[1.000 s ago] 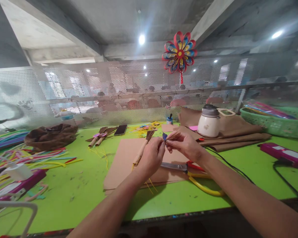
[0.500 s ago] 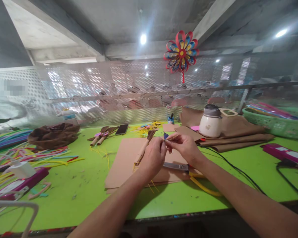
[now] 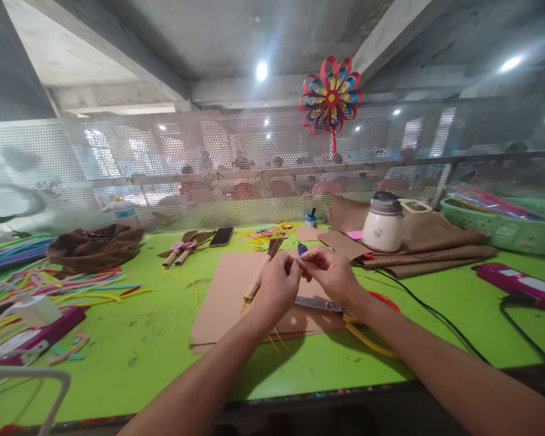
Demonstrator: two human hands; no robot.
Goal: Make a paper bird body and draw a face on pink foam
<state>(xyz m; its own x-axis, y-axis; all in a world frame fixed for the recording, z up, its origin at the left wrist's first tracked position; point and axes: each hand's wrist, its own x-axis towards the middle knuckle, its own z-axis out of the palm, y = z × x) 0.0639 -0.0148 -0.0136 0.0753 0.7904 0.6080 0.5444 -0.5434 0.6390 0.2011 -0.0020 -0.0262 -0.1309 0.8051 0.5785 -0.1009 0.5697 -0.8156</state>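
My left hand (image 3: 279,284) and my right hand (image 3: 333,272) meet over the brown cardboard sheets (image 3: 218,303), fingertips pinched together. Between my right thumb and fingers shows a small brown piece (image 3: 307,256); its kind is unclear. My left fingertips press at its near end, and what they grip is mostly hidden. A dark blue tip (image 3: 302,248) pokes up just behind the fingers. Beside my left hand lies a rolled brown paper bundle (image 3: 255,281) with a fringed top and yellow string. Scissors (image 3: 367,339) with red and yellow handles lie under my right wrist.
Two finished-looking fringed bundles (image 3: 179,251) and a phone (image 3: 221,237) lie behind left. Colourful pipe-like strips (image 3: 95,290) and a purple power strip (image 3: 54,333) are at left. Folded brown sheets (image 3: 440,242), a white jar (image 3: 382,227) and a green basket (image 3: 504,227) stand right.
My hands stay together with little movement. My right hand has shifted slightly, and more of the red scissor handle shows beside my wrist. The view has moved a little.
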